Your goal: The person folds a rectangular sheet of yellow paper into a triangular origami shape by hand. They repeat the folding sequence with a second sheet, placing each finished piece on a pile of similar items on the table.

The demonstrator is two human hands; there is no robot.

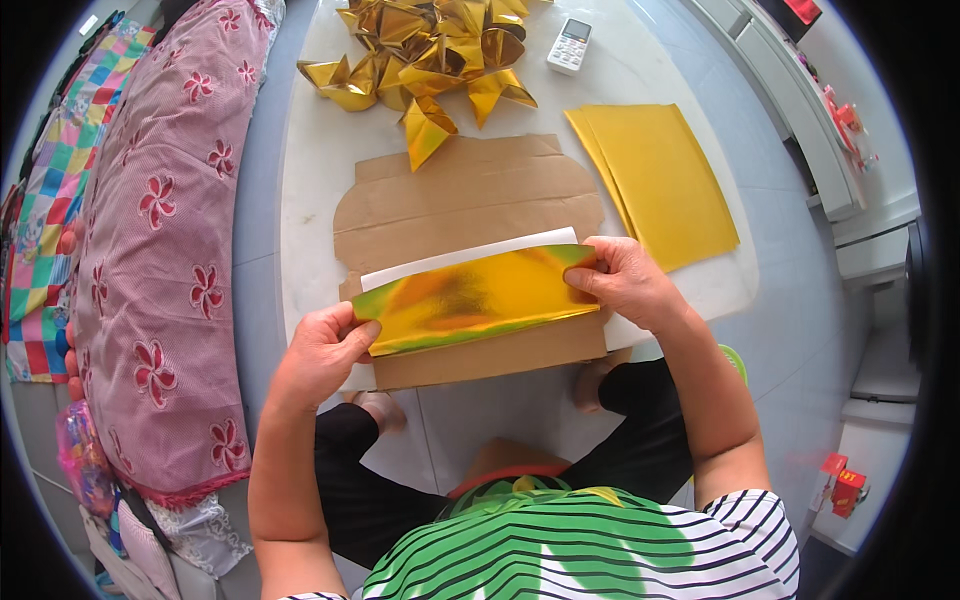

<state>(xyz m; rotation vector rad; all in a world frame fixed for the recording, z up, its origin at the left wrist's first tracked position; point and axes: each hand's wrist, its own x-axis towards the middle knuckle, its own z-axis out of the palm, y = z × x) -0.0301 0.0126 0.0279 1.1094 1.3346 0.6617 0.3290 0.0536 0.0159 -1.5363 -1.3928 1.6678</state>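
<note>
A sheet of gold foil paper [480,296], folded over lengthwise, stretches between my two hands above a flattened piece of cardboard [465,195]. A strip of its white back shows along the far edge. My left hand [326,349] pinches the left end between thumb and fingers. At the right end, my right hand [626,281] grips the sheet the same way, thumb on top. Beyond the cardboard lies a heap of folded gold paper shapes [442,56], one pointed shape touching the cardboard's far edge. A stack of flat gold sheets [664,180] rests to the right.
The white table [315,187] has rounded corners. A white remote control [570,46] lies near its far right. Left of the table stands a seat under a pink flowered cover [180,247]. Pale cabinets [802,112] line the right side. My legs straddle the table's near edge.
</note>
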